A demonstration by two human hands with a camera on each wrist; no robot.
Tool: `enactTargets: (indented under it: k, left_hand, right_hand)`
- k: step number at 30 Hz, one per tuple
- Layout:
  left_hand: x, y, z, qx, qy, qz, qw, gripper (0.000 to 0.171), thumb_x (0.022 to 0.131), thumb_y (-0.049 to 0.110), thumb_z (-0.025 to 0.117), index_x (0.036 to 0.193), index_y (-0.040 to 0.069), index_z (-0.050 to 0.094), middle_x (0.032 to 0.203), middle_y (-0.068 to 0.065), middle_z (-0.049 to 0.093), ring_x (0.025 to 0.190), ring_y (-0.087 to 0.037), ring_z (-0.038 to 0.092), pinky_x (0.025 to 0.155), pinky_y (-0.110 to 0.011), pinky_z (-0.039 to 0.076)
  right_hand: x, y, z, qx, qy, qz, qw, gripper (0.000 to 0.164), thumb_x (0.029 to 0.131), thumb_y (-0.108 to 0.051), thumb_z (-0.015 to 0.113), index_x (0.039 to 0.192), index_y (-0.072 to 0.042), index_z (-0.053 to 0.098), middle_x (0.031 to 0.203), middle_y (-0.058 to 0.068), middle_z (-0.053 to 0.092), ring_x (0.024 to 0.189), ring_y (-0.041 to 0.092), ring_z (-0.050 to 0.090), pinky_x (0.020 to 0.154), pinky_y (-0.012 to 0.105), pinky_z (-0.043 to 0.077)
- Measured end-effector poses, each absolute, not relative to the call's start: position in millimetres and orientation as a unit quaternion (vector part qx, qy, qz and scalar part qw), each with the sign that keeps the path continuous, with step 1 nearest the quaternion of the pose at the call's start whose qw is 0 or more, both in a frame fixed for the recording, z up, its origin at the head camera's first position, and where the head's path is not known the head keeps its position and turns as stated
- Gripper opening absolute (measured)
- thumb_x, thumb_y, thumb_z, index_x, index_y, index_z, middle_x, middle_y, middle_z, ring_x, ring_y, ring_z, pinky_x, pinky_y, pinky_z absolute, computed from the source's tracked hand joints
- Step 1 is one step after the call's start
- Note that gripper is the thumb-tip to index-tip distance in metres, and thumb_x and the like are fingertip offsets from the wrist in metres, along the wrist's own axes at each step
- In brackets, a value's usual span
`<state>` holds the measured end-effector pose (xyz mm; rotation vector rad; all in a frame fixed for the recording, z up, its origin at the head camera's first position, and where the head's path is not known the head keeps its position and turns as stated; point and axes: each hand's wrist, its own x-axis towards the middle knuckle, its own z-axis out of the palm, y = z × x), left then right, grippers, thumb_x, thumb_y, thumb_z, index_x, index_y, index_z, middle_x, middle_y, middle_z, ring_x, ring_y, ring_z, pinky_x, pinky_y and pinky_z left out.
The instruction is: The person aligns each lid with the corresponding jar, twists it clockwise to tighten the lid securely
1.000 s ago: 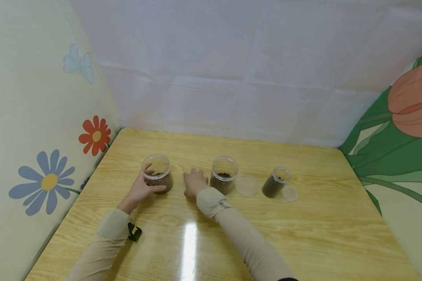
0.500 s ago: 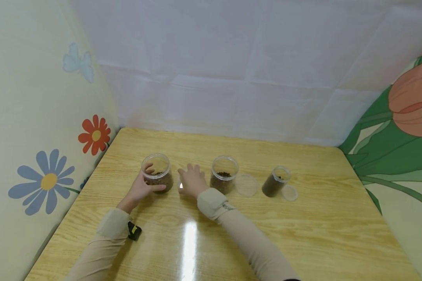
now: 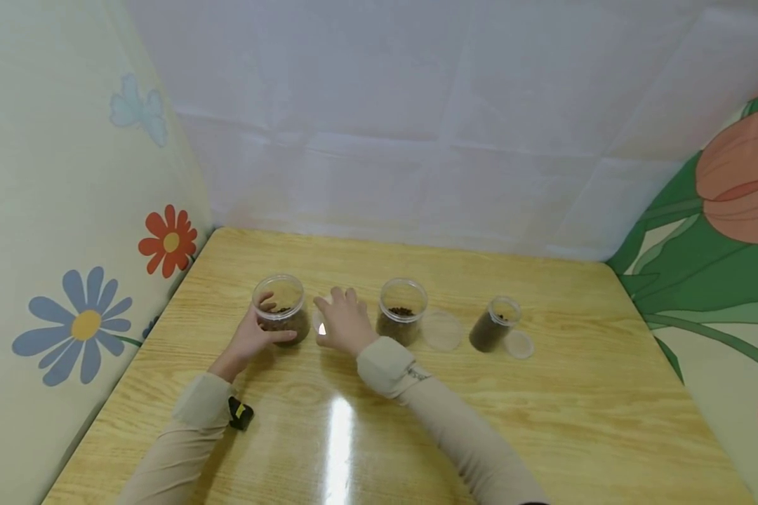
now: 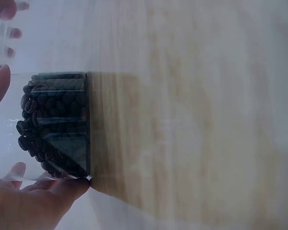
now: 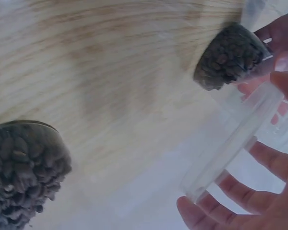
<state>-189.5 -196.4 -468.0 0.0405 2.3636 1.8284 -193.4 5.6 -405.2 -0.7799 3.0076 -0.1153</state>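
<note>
On the left of the table stands a wide clear jar [image 3: 284, 324] part filled with dark coffee beans [image 4: 57, 127]. My left hand [image 3: 253, 338] curls round its side, thumb in front and fingers behind. Just right of that jar, my right hand [image 3: 346, 324] grips a round clear lid [image 5: 233, 141] by its rim. The lid is tilted and held apart from the jar's open mouth; the right wrist view shows thumb and fingers at its edge. A second open jar of beans [image 3: 399, 324] stands beside my right hand.
A clear lid [image 3: 442, 331] lies flat right of the second jar. Farther right stand a narrow jar with dark contents [image 3: 489, 331] and its small lid [image 3: 519, 344]. A small black item with a yellow mark [image 3: 241, 414] is at the left cuff. White cloth rises behind the table [image 3: 581, 393].
My right hand has risen slightly and shifted a little left, bringing the tilted lid into view from under the fingers. The left hand and its jar have stayed put.
</note>
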Motion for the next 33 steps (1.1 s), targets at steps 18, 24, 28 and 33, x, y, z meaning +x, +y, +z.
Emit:
enactTargets:
  k: [18, 24, 28, 33]
  left_hand:
    - [-188.3, -195.6, -461.9, 0.015, 0.813, 0.58, 0.057, 0.098, 0.069, 0.012, 0.08, 0.142, 0.006, 0.015, 0.138, -0.028, 0.028, 0.127, -0.042, 0.026, 0.102, -0.056, 0.02]
    - [-187.5, -196.4, -458.3, 0.018, 0.835, 0.548, 0.049, 0.1, 0.067, 0.018, 0.082, 0.142, 0.009, 0.017, 0.14, -0.026, 0.028, 0.126, -0.044, 0.026, 0.099, -0.058, 0.024]
    - [-188.4, -197.2, -457.8, 0.023, 0.85, 0.525, 0.041, 0.101, 0.066, 0.021, 0.083, 0.142, 0.008, 0.017, 0.139, -0.026, 0.028, 0.124, -0.046, 0.028, 0.098, -0.058, 0.025]
    - [-188.1, -196.1, -456.4, 0.037, 0.86, 0.508, 0.024, 0.1, 0.066, 0.019, 0.082, 0.142, 0.006, 0.018, 0.138, -0.027, 0.03, 0.122, -0.045, 0.03, 0.098, -0.057, 0.026]
  right_hand:
    - [-183.4, 11.4, -378.7, -0.251, 0.966, -0.059, 0.011, 0.07, 0.076, -0.04, 0.068, 0.137, -0.019, 0.042, 0.135, 0.013, 0.038, 0.117, 0.031, 0.037, 0.088, 0.044, 0.042]
    - [-182.3, 12.7, -372.7, -0.25, 0.965, -0.078, 0.005, 0.073, 0.077, -0.043, 0.067, 0.139, -0.018, 0.038, 0.136, 0.013, 0.037, 0.117, 0.03, 0.038, 0.09, 0.043, 0.042]
    - [-181.8, 12.8, -370.7, -0.253, 0.963, -0.094, -0.007, 0.073, 0.077, -0.043, 0.068, 0.139, -0.018, 0.039, 0.134, 0.013, 0.038, 0.116, 0.031, 0.039, 0.089, 0.043, 0.043]
    - [-180.9, 13.2, -369.9, -0.256, 0.961, -0.105, -0.015, 0.071, 0.079, -0.044, 0.066, 0.139, -0.018, 0.038, 0.134, 0.013, 0.038, 0.116, 0.031, 0.039, 0.087, 0.042, 0.044]
